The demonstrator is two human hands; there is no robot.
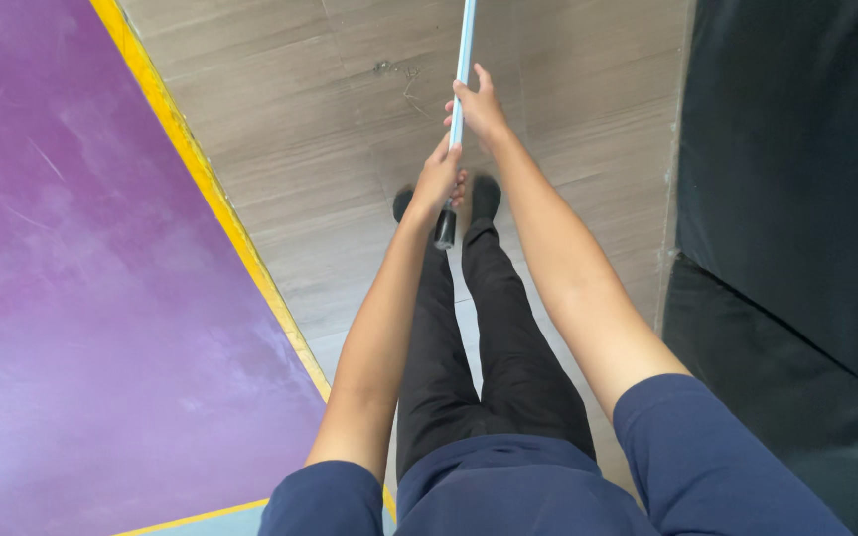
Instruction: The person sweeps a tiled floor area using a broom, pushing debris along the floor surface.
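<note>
A long light-blue pole [463, 60] with a black end cap [445, 230] runs from the top edge down the middle of the head view. My left hand [436, 179] is closed around its lower part, just above the cap. Higher on the pole, my right hand [479, 107] grips it. Both arms stretch forward over my black trousers and dark shoes [486, 192]. The pole's far end is out of the frame.
Grey tiled floor [320, 129] lies below. A purple surface [101, 298] with a yellow border [213, 189] fills the left side. A black padded block [796, 199] stands along the right.
</note>
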